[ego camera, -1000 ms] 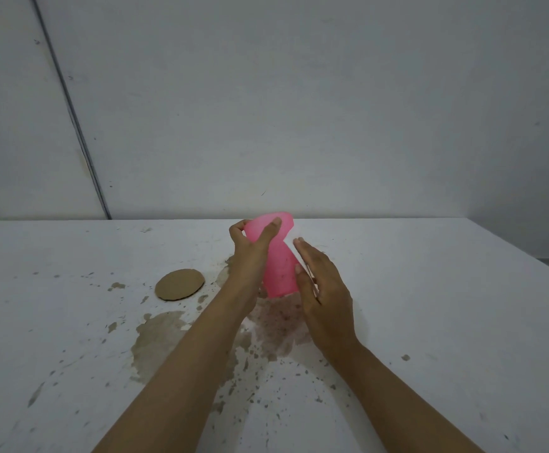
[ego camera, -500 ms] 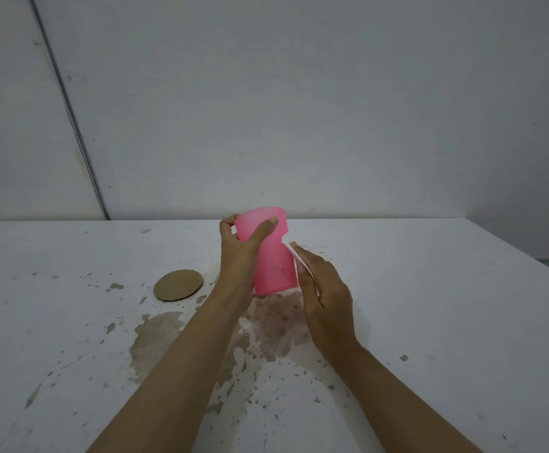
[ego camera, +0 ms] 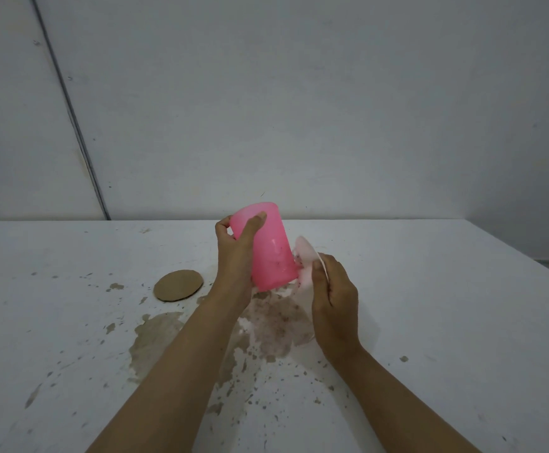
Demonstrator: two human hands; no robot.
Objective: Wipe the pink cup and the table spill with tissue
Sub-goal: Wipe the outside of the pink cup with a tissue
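Note:
My left hand (ego camera: 235,256) grips the pink cup (ego camera: 271,253) near its rim and holds it tilted above the table, mouth pointing away from me. Brown specks dot the cup's lower side. My right hand (ego camera: 333,295) holds a white tissue (ego camera: 306,256) against the cup's right side near its base. Below the cup a brown spill (ego camera: 159,335) spreads over the white table (ego camera: 430,305), with a speckled wet patch (ego camera: 276,325) between my forearms.
A round brown cardboard coaster (ego camera: 178,285) lies on the table left of my left hand. Small brown splashes scatter across the table's left and near parts. A grey wall stands behind the table's far edge.
My left hand has lifted the cup higher and tilted it further. My right hand, flat beside the cup before, now holds the tissue up to the cup's side.

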